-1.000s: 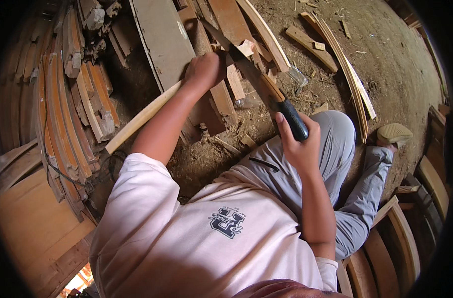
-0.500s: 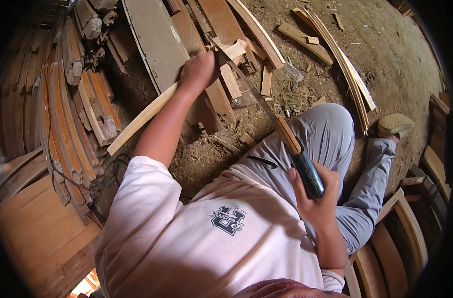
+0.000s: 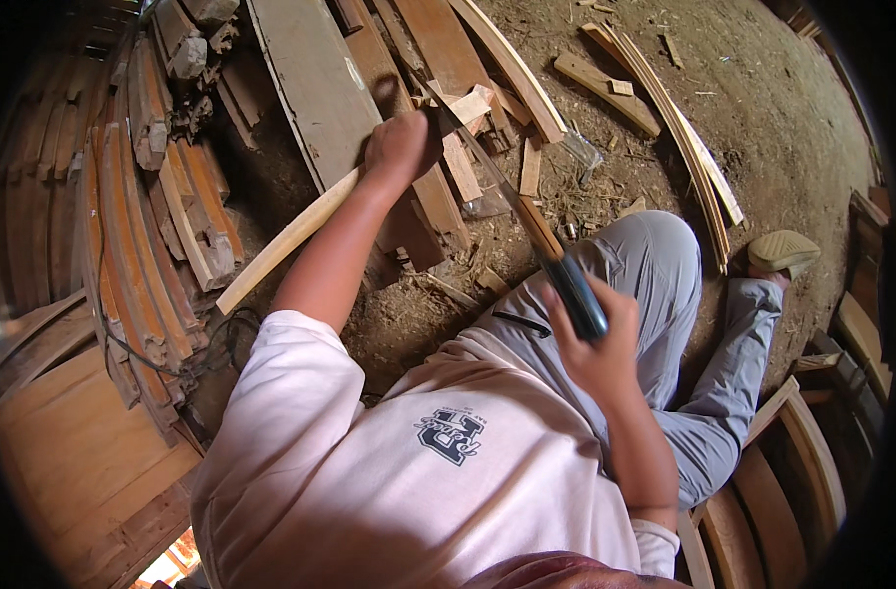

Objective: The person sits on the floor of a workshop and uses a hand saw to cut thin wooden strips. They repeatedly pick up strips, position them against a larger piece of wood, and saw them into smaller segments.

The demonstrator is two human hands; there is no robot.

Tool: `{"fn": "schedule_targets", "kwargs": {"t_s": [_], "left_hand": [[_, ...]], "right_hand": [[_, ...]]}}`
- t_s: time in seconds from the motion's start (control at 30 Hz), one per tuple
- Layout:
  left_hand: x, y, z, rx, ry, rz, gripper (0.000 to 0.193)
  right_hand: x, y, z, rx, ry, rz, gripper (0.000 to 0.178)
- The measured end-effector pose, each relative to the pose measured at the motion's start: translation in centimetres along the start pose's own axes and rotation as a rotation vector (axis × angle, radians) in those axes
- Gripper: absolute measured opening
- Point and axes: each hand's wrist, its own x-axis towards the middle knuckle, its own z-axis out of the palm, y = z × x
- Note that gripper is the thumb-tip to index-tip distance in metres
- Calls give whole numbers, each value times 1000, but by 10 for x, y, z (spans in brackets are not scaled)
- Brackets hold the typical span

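Observation:
A hand saw (image 3: pixel 571 285) with a dark handle and a brown wooden section slants up and away from my right side. Round its handle, the fingers of my right hand (image 3: pixel 610 339) are closed. The narrow blade runs to a pale wooden strip (image 3: pixel 286 240), meeting it just beyond my left hand (image 3: pixel 401 145). That hand is closed over the strip and presses it down on the boards. One end of the strip sticks out toward the lower left, under my left forearm. The exact spot where the blade meets the wood is partly hidden.
A wide grey board (image 3: pixel 310 88) and brown planks lie ahead on the dirt floor. Stacked timber (image 3: pixel 138 245) fills the left side. Long thin strips (image 3: pixel 678 137) and a short board (image 3: pixel 605 90) lie at right. Curved wooden pieces (image 3: pixel 811 447) stand at lower right.
My right hand has pushed the saw forward and up to the left, so its handle is closer to the strip. My left hand stays on the strip, nearly still.

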Motion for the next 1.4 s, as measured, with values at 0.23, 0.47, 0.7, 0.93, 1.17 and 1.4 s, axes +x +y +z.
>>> {"fn": "schedule_targets", "kwargs": {"t_s": [0.23,0.47,0.7,0.93,1.17,1.4], "left_hand": [[3,-4,12,-13,48,37,19],[-6,12,-13,-78,86,-62,18],[3,-1,7,15,69,36,21],[9,-11,19,-10,17,66,21],[10,-10,15,14,41,30,22],[4,-2,7,1,39,52,20]], "right_hand": [[-28,-1,-23,-82,30,-79,20],[44,28,47,59,47,-86,21],[-38,-1,-32,-82,-36,7,15],[12,24,18,36,50,-79,17],[3,17,13,-5,1,-29,17],[-21,4,-10,8,42,-60,17]]}}
